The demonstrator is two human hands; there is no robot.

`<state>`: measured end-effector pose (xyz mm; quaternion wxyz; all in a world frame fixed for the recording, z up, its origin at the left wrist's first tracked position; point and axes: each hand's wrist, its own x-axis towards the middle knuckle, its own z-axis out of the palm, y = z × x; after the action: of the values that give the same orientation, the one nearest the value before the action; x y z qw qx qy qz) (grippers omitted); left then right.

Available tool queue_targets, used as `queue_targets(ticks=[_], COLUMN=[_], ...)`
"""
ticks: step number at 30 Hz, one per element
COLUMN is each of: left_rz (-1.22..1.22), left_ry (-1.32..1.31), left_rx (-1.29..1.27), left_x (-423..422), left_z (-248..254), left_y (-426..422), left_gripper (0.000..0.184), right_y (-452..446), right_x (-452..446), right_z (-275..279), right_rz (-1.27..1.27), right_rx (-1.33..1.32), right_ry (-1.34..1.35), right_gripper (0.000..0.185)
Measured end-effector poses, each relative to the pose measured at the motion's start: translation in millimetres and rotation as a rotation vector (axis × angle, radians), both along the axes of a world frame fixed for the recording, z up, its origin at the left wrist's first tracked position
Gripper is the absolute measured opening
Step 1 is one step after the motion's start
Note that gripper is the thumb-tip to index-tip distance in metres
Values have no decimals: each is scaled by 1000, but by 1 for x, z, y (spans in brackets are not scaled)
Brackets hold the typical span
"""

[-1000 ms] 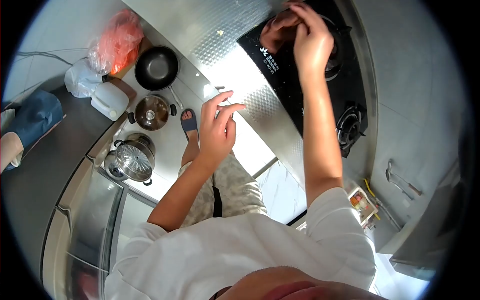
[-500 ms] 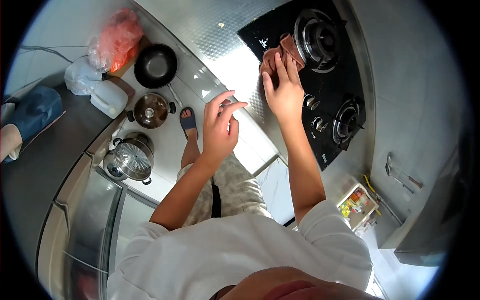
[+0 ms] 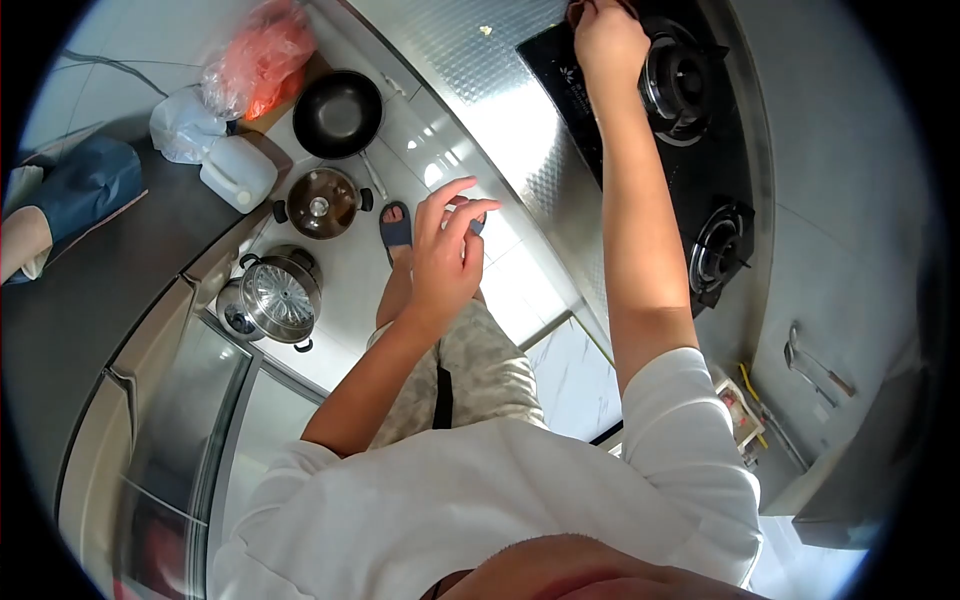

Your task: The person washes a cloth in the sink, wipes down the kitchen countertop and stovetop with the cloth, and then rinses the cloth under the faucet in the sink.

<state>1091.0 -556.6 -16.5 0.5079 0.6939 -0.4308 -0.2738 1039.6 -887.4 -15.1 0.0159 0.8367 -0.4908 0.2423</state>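
My right hand (image 3: 612,45) is at the top edge of the view, over the far end of the black gas stove (image 3: 655,185). Its fingers close down on a brown cloth (image 3: 574,12), of which only small parts show around them. The nearer large burner (image 3: 682,85) lies just right of that hand, and a smaller burner (image 3: 722,250) sits lower on the stove. My left hand (image 3: 447,250) hangs in the air in front of my body, above the floor. Its fingers are apart and loosely bent, with nothing in them.
A steel counter (image 3: 480,75) borders the stove. On the floor at left are a black frying pan (image 3: 338,113), a lidded pot (image 3: 318,195) and a steamer pot (image 3: 280,295). A white jug (image 3: 240,175) and plastic bags (image 3: 262,60) stand beyond. Ladles (image 3: 815,365) hang on the right wall.
My right hand has moved up and away along the stove with the cloth, arm stretched farther out. My left hand keeps nearly the same pose. The view has shifted slightly.
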Motion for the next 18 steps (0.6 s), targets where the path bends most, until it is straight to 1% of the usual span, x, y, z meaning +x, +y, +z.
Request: queue_targets(ticks=[1,2,3,5,7,8,9,11,13,14,15,17,18], left_rz=[-2,4,12,13,22,18,12,20,33,41,52,64,64], left_ry=[0,-1,-1,35,67,55,44,56,67,73,78,79,83], left_rx=[-1,-9,-21,-15,-4,-10,-18,-18,-7,4,15,13,10], left_x=[-1,-2,-4,-5,-2,0,3,8,14,16,19,25,26], left_z=[0,1,2,6,12,15,18,16,9,1,-5,-9,-9], left_y=[0,-1,-2,-5,-8,-9,-9,-6,0,4,8,11,11], left_gripper=[40,43,45,46,47,47,46,44,42,43,44,44,45], right_y=[5,17,29,50,67,75,82,95,94,79,75,45,37], right_x=[5,9,11,13,19,20,20,19,5,-8,-7,-8,-4], right_z=[0,-4,-3,-7,-6,-4,-2,15,26,9,18,10,18], right_rz=[-30,-12,-68,32,83,116,115,84,47,2,49,127,119], right_rx=[51,-56,95,44,-2,19,65,250,355,542,787,671,660], right_ry=[66,108,143,243,182,129,135,130,-74,-362,-801,-970,-784], right_gripper=[20,21,21,20,17,18,19,24,29,30,25,25,25])
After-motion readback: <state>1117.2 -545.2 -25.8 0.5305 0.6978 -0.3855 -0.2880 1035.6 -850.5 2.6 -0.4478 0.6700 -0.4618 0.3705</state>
